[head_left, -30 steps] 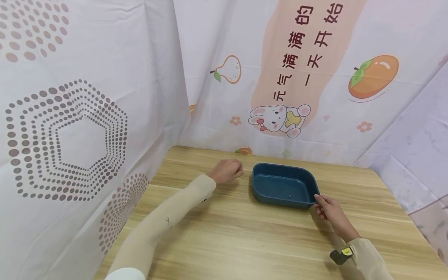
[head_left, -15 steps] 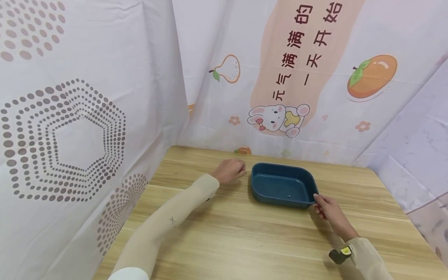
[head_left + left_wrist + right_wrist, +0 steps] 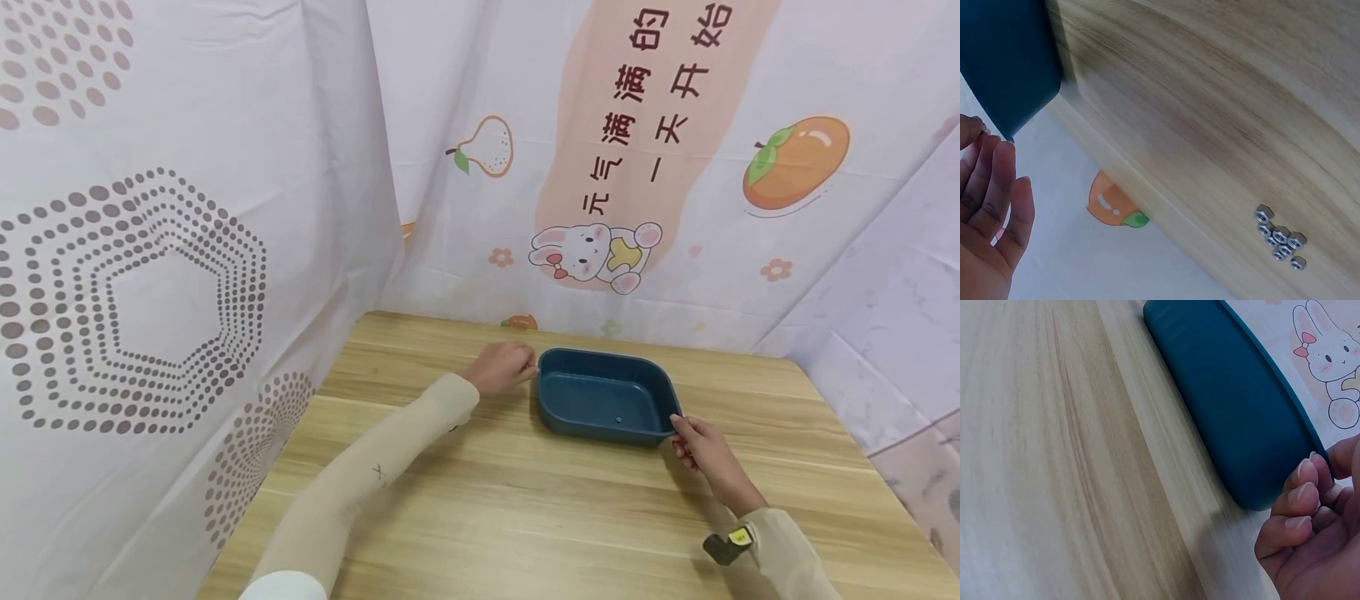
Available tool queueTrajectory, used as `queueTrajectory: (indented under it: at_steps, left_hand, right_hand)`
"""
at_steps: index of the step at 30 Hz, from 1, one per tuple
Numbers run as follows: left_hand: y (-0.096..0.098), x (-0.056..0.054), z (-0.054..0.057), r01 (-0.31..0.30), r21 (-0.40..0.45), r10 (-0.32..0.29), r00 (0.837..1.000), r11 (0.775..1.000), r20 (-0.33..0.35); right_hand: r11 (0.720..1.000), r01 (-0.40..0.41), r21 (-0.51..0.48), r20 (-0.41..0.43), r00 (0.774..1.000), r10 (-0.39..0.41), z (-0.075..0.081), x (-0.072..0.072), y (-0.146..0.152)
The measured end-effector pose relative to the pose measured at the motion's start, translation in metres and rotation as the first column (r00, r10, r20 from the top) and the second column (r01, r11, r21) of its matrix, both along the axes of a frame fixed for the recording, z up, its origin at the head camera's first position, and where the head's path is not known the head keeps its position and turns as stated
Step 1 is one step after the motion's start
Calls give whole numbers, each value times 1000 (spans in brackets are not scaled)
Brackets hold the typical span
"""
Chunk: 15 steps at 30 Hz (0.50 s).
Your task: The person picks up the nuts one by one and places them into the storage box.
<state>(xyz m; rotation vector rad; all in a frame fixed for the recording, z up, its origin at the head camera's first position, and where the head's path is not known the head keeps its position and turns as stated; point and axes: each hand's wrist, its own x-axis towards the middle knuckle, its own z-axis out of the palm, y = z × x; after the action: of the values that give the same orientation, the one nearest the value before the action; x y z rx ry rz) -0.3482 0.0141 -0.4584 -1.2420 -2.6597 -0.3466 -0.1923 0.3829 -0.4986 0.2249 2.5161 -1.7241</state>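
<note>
Nearest the camera: right hand (image 3: 705,454), cream sleeve (image 3: 787,554) with a small dark clip-on device (image 3: 726,546) at the wrist. Fingers (image 3: 1300,487) curled, tips pinching the near right corner of a dark teal plastic tray (image 3: 603,396); grip seen at the rim in the right wrist view.

Tray resting flat on the wooden table (image 3: 525,517), roughly mid-table, open side up, nothing seen inside apart from a small pale speck on its floor.

Beyond, on the tray's far left corner: left hand (image 3: 506,367), forearm in a cream sleeve (image 3: 367,483) lying across the table. Fingers (image 3: 997,187) loosely bent, tips at or just beside the tray rim; contact not certain from either view, nothing gripped as far as visible.

In the left wrist view only: small cluster of metal hex nuts (image 3: 1280,237) lying on the table near its back edge, well apart from the tray.

Farthest: printed backdrop (image 3: 675,167) with a cartoon rabbit (image 3: 592,254), pear, persimmon and Chinese characters; dotted hexagon curtain (image 3: 150,292) along the left side.
</note>
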Motion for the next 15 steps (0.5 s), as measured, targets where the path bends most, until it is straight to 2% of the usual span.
queueTrajectory:
  at_steps: [8, 15]
  left_hand:
    - [4, 3, 0, 12, -27, -12, 1000, 1000, -22]
    - [7, 3, 0, 14, -34, -14, 1000, 999, -7]
  right_hand:
    - [1000, -1, -4, 2, 1000, 1, 0, 0, 0]
    - [1000, 0, -9, 4, 1000, 0, 1, 1, 0]
